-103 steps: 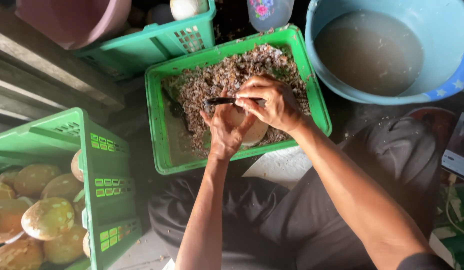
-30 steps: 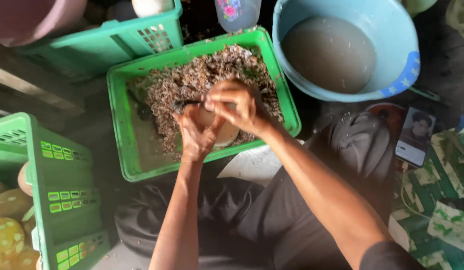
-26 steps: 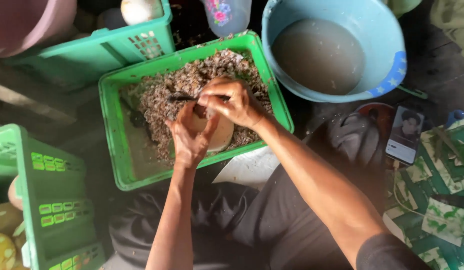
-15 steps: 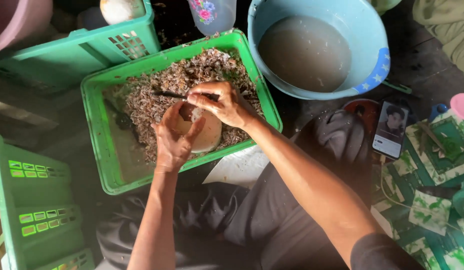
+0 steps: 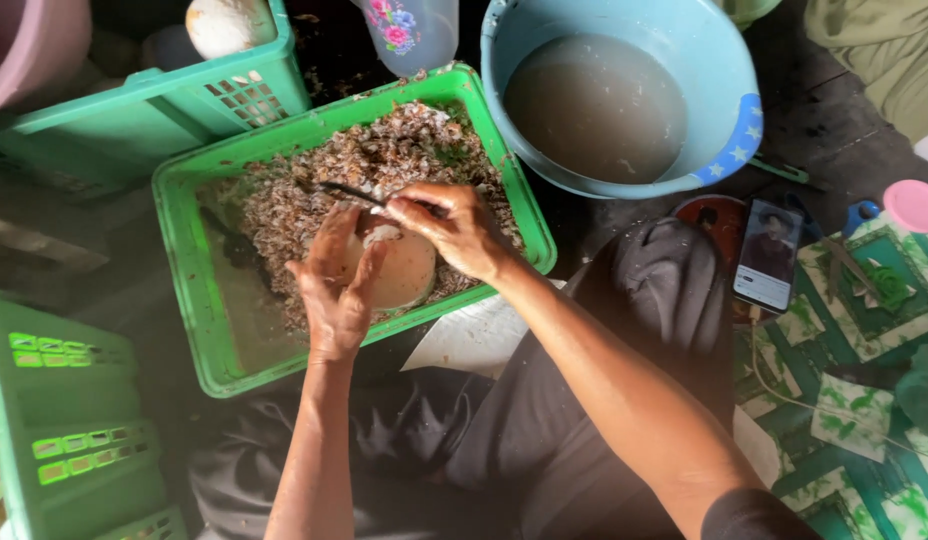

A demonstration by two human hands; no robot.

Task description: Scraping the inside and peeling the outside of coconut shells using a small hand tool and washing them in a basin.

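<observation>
Outdoors, seemingly | dark ground | left hand [image 5: 336,290] grasping coconut [image 5: 399,270] | right hand [image 5: 454,228] gripping knife [image 5: 356,194] | green crate [image 5: 189,260]

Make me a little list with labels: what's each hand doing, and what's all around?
Left hand: left hand cups a round pale fruit over the crate
Right hand: right hand grips a dark-handled knife against the fruit
Under the hands: green crate holding brown peelings
Behind: blue basin of cloudy water
Right side: phone lying by a green patterned mat
Left side: more green crates
</observation>
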